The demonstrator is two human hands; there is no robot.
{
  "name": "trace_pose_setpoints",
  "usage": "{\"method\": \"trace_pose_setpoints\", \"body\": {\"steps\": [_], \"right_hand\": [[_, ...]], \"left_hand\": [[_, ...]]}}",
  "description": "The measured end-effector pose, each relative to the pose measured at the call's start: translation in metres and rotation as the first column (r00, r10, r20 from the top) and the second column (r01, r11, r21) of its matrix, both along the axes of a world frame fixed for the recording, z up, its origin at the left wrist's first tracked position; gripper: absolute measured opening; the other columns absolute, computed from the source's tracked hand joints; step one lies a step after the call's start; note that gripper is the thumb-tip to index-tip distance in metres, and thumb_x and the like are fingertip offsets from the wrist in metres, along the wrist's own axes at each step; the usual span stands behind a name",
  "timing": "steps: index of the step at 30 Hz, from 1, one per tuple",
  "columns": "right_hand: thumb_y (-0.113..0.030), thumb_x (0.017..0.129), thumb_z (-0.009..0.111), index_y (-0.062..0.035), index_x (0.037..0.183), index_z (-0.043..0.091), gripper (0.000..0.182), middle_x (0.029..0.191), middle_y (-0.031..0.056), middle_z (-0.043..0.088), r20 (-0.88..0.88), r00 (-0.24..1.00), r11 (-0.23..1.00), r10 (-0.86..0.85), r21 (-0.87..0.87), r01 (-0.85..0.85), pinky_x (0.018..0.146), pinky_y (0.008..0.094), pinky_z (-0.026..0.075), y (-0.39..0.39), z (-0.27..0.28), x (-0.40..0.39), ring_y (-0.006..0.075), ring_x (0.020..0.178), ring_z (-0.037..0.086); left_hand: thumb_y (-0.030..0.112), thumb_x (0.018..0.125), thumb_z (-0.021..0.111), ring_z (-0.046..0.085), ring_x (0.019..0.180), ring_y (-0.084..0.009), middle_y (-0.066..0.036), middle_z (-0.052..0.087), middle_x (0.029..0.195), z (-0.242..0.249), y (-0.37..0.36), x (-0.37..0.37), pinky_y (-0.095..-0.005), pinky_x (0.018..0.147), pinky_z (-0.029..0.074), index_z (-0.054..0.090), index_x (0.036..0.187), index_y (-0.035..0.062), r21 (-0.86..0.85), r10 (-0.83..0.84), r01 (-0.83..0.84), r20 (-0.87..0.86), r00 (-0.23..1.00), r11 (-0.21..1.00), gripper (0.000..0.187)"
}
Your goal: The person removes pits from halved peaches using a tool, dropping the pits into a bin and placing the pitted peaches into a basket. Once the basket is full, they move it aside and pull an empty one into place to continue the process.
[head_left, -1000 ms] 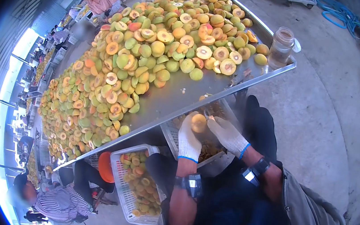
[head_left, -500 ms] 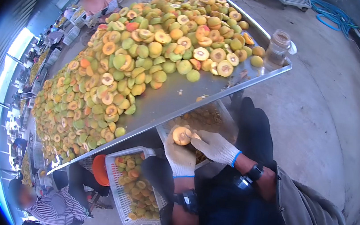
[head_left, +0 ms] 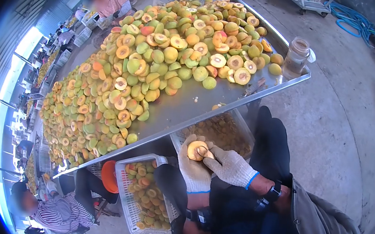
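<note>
My left hand [head_left: 193, 173], in a white knitted glove with a blue cuff, cups a yellow peach half [head_left: 195, 149] with its cut face turned up. My right hand [head_left: 233, 168], gloved the same way, is closed with its fingertips against the cut face. Something small and rounded shows at those fingertips; I cannot make out what it is. Both hands are above a crate [head_left: 247, 133] holding brownish pieces, just below the edge of a metal table [head_left: 188, 112]. A large heap of halved peaches [head_left: 156, 66] covers much of that table.
A white crate [head_left: 120, 174] of peach halves stands at my left knee, with an orange bucket [head_left: 110, 176] beside it. A clear jar [head_left: 296, 58] is on the table's right corner. People sit at left, one in a striped top [head_left: 63, 214]. Blue hose [head_left: 356, 23] lies behind.
The view has shifted, so everything appears slightly further right and lower. My right fingers have turned over the peach half, which stays in my left hand.
</note>
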State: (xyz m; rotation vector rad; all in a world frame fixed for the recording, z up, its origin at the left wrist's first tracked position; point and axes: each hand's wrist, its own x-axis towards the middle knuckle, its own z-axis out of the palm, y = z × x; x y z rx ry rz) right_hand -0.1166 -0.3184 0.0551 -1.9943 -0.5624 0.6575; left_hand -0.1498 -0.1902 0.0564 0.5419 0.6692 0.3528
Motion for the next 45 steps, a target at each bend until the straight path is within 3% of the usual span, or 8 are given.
{"method": "trace_pose_setpoints", "body": {"steps": [15,23,32,35,37,40,44,45], "right_hand": [[-0.044,0.108,0.045,0.0019,0.13,0.058,0.052,0.087,0.0307,0.07,-0.005,1.0,1.0,-0.024,-0.017,0.024,0.074,0.0577,0.052,0.002,0.012,-0.011,0.0502,0.08,0.068],[-0.042,0.108,0.048,-0.0023,0.135,0.06,0.049,0.111,0.0291,0.07,-0.248,0.968,0.995,0.045,0.099,-0.021,0.093,0.0484,0.052,-0.006,0.016,0.002,0.0464,0.106,0.067],[-0.046,0.109,0.043,0.0012,0.128,0.065,0.055,0.114,0.0308,0.069,-0.243,0.97,0.996,-0.01,0.086,0.032,0.096,0.0484,0.051,-0.005,0.026,-0.009,0.0466,0.109,0.067],[-0.047,0.109,0.043,0.0025,0.127,0.065,0.057,0.116,0.0315,0.069,-0.473,0.881,0.999,0.03,0.028,-0.019,0.097,0.0477,0.05,-0.008,0.039,0.003,0.0473,0.113,0.065],[-0.048,0.108,0.044,0.0024,0.127,0.065,0.058,0.116,0.0314,0.069,-0.447,0.894,0.999,0.044,0.035,-0.032,0.097,0.0471,0.05,-0.008,0.029,0.005,0.0472,0.113,0.065],[-0.048,0.108,0.045,0.0022,0.127,0.065,0.058,0.115,0.0308,0.069,-0.388,0.92,0.998,0.053,0.038,-0.042,0.096,0.0459,0.05,-0.009,0.021,0.005,0.0468,0.111,0.065],[-0.046,0.107,0.047,0.0017,0.124,0.066,0.054,0.113,0.0292,0.07,-0.341,0.939,0.989,-0.046,0.115,0.089,0.094,0.0444,0.05,-0.005,0.004,-0.001,0.045,0.107,0.066],[-0.046,0.107,0.047,0.0017,0.124,0.066,0.054,0.113,0.0292,0.07,-0.338,0.94,0.989,-0.041,0.117,0.085,0.094,0.0444,0.05,-0.007,0.001,0.001,0.045,0.107,0.066]], "left_hand": [[0.036,0.106,0.044,0.068,0.082,-0.0302,-0.015,0.066,0.099,0.001,-0.013,0.003,-0.0422,0.074,0.059,0.063,0.112,0.003,0.215,-0.041,0.056,-0.074,0.996,0.975,0.038],[0.027,0.105,0.05,0.069,0.082,-0.027,-0.015,0.066,0.099,-0.006,-0.007,0.009,-0.0437,0.076,0.062,0.064,0.107,0.0018,0.206,-0.065,0.099,-0.165,0.984,0.973,0.03],[0.032,0.105,0.051,0.067,0.073,-0.0282,-0.015,0.066,0.09,-0.001,-0.01,0.002,-0.0414,0.065,0.06,0.064,0.104,0.0024,0.267,-0.064,0.096,-0.125,0.99,0.959,0.033],[0.032,0.104,0.051,0.067,0.075,-0.0304,-0.015,0.066,0.091,-0.014,-0.001,0.006,-0.0441,0.069,0.059,0.064,0.103,0.0021,0.228,-0.053,0.08,-0.123,0.991,0.97,0.033],[0.033,0.103,0.053,0.067,0.082,-0.032,-0.015,0.066,0.094,-0.017,0.005,0.003,-0.0492,0.078,0.059,0.064,0.105,0.002,-0.015,-0.119,0.119,0.014,0.993,0.993,0.033],[0.036,0.101,0.055,0.066,0.087,-0.0327,-0.015,0.065,0.098,-0.024,0.008,-0.001,-0.0538,0.084,0.057,0.062,0.11,0.002,-0.047,-0.123,0.126,0.071,0.99,0.991,0.035],[0.035,0.098,0.059,0.065,0.1,-0.0344,-0.016,0.065,0.108,-0.032,0.018,-0.005,-0.0547,0.096,0.055,0.06,0.121,0.0004,-0.046,-0.108,0.108,0.006,0.994,0.993,0.042],[0.032,0.096,0.061,0.063,0.108,-0.0353,-0.017,0.064,0.116,-0.034,0.019,-0.011,-0.0548,0.102,0.051,0.058,0.127,-0.0004,0.16,-0.167,0.154,0.073,0.983,0.975,0.045]]}}
